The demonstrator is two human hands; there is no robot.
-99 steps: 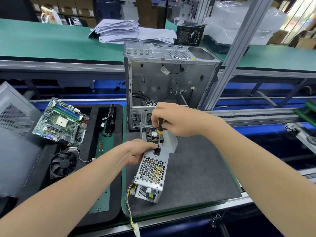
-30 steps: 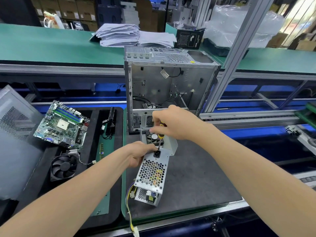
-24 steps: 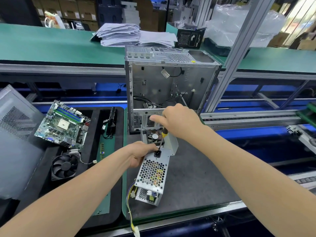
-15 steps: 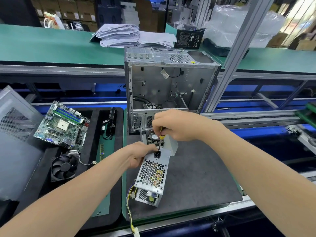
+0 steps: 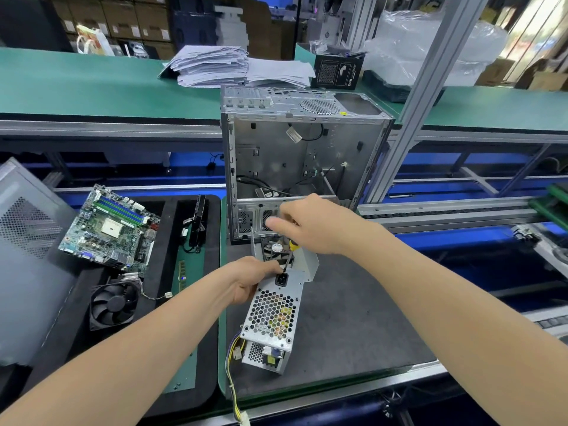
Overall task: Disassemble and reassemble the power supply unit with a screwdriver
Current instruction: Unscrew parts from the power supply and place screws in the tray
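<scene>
The silver power supply unit [image 5: 273, 315] lies on the dark mat [image 5: 353, 327], its perforated face up and its yellow cable bundle [image 5: 234, 358] trailing toward me. My left hand [image 5: 250, 281] grips its far left edge beside the black power socket [image 5: 282, 279]. My right hand [image 5: 313, 224] holds a screwdriver [image 5: 291, 252] with a yellow and black handle. Its tip points down at the unit's far end near the socket. A small fan [image 5: 275, 249] shows just behind the tip.
An empty metal computer case [image 5: 302, 155] stands upright right behind the unit. To the left a black tray [image 5: 167, 241] carries a motherboard [image 5: 112, 227], a cooler fan [image 5: 113, 304] and a memory stick [image 5: 182, 273]. A grey side panel [image 5: 24, 256] leans at far left. Papers [image 5: 215, 67] sit on the green shelf.
My right hand has kept turning the screwdriver on the unit's far end, its fingers shifting round the handle. My left hand and the unit have stayed in place.
</scene>
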